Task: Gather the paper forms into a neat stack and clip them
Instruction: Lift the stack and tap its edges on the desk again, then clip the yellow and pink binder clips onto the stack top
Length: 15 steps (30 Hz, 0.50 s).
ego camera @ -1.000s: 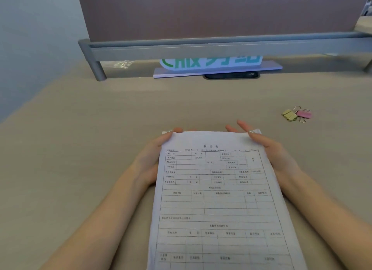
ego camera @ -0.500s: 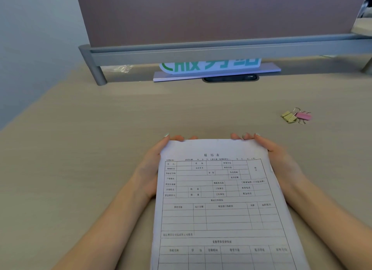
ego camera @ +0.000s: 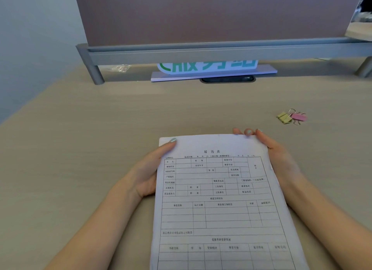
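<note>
One stack of paper forms (ego camera: 219, 199), top sheet a printed table with a heading; sheet count not readable from above, though a second corner peeks out at the top left. Two bare hands on it. Left hand (ego camera: 150, 173) grips the left edge near the top, thumb laid over the top-left corner. Right hand (ego camera: 281, 163) holds the right edge, fingertips (ego camera: 248, 131) curled over the far top edge. Hands well apart, one per side, both clamped on the stack.

Stack lies at centre of the desk (ego camera: 100, 149), near edge toward the wearer; its lower end runs out of the bottom of the view. Palms and lower fingers hidden under the paper.

Binder clips (ego camera: 291, 117) on the desk, far right, well apart from the stack: looks like two yellow and one pink, bunched together, so the count is unsure.

Behind: a partition panel (ego camera: 201, 14) on a grey rail (ego camera: 201, 54); under it a white sign (ego camera: 207, 67) with green characters, top half cut off by the rail. A dark slot (ego camera: 227, 79) just in front of it.
</note>
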{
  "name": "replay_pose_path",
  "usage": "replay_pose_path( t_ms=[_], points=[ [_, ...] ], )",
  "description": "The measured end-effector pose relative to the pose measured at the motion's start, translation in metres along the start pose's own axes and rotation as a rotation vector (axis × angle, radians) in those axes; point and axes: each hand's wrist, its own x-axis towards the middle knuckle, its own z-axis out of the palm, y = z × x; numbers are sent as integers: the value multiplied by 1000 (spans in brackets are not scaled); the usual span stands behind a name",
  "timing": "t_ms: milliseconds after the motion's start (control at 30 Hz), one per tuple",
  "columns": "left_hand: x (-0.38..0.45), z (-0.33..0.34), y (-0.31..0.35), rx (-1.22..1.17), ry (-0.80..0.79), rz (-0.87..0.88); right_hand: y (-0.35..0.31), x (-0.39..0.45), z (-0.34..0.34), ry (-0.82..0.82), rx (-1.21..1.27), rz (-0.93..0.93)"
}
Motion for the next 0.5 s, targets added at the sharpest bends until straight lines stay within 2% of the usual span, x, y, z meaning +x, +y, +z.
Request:
replay_pose_path(
  t_ms=[133, 200, 300, 333, 400, 500],
  points=[
    [-1, -1, 2, 126, 36, 78, -3, 7, -3, 6, -131, -19],
    [-2, 1, 2, 204, 82, 124, -6, 16, -4, 41, -360, -158],
    [-4, 7, 1, 322, 115, 157, -26, 33, -18, 293, -1045, -609],
    [-4, 8, 0, 357, 116, 162, -37, 39, -27, 401, -1157, -726],
    [-5, 11, -1, 395, 116, 175, -59, 50, -49, 621, -1180, -807],
    [-6, 12, -1, 393, 119, 189, -82, 63, -77, 801, -1115, -674]
  ],
)
